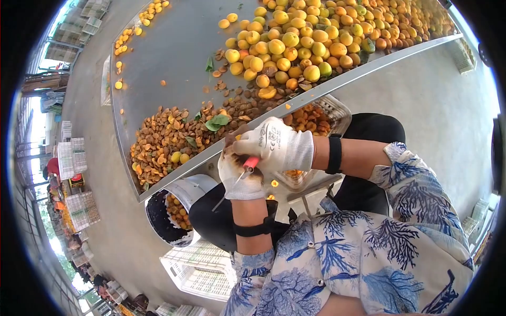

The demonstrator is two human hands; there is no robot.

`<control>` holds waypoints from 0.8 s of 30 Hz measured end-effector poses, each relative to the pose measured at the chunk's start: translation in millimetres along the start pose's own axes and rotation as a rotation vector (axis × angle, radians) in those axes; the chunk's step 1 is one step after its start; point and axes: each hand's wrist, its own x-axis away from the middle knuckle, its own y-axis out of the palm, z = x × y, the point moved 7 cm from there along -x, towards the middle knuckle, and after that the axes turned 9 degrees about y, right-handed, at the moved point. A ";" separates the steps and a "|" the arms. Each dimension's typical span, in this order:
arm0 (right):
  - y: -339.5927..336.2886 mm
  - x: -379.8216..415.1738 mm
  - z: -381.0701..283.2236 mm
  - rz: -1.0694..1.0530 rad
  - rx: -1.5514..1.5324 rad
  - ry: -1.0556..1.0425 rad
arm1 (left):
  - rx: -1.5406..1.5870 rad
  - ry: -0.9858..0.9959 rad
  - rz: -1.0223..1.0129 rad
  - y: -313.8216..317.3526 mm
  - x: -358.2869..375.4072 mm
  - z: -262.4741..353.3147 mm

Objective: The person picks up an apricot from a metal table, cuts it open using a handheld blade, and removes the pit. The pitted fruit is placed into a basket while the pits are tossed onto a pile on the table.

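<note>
The gloved left hand (238,176) and right hand (274,143) meet around a red-handled tool (251,161) near the bench (174,58) of apricots (290,40); whose fingers grip it cannot be told.

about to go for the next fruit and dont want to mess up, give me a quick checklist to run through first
1. Gloves on both the left hand and right hand: ok.
2. Red-handled tool at the hands: ok, though which hand grips it is hidden.
3. Tool tip clear of the left leg: cannot tell, they overlap in this view.
4. Fingers free of fruit: cannot tell, the gloves block the view.
5. Whole fruit on the metal table: ok, a large pile.
6. Bucket mouth uncovered: ok, fruit shows inside.
</note>
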 end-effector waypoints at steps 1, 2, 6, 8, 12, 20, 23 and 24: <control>4.6 0.3 -0.1 -0.029 0.044 -0.026 | -0.030 -0.035 0.015 -6.5 -4.8 -2.5; 8.7 0.3 -0.7 -0.059 0.087 -0.052 | -0.029 -0.037 0.015 -12.7 -5.7 -4.0; 10.8 -4.4 -5.8 -0.134 0.126 -0.073 | 0.020 -0.128 0.033 5.0 8.0 3.9; 7.9 -6.7 -8.8 -0.055 0.087 -0.182 | -0.007 -0.182 0.018 2.7 5.9 3.3; 3.8 -16.5 -0.2 -0.023 -0.156 0.053 | 0.031 -0.048 0.329 7.2 2.5 11.9; -23.5 -41.4 68.1 0.182 -0.799 0.812 | -0.260 -0.088 -0.032 13.1 7.6 14.2; -62.5 -59.0 60.0 0.159 -0.027 0.672 | -0.433 -0.121 -0.185 26.0 14.6 3.7; -70.8 -63.4 59.3 0.217 0.125 0.540 | -0.494 -0.174 -0.228 30.5 18.2 -2.1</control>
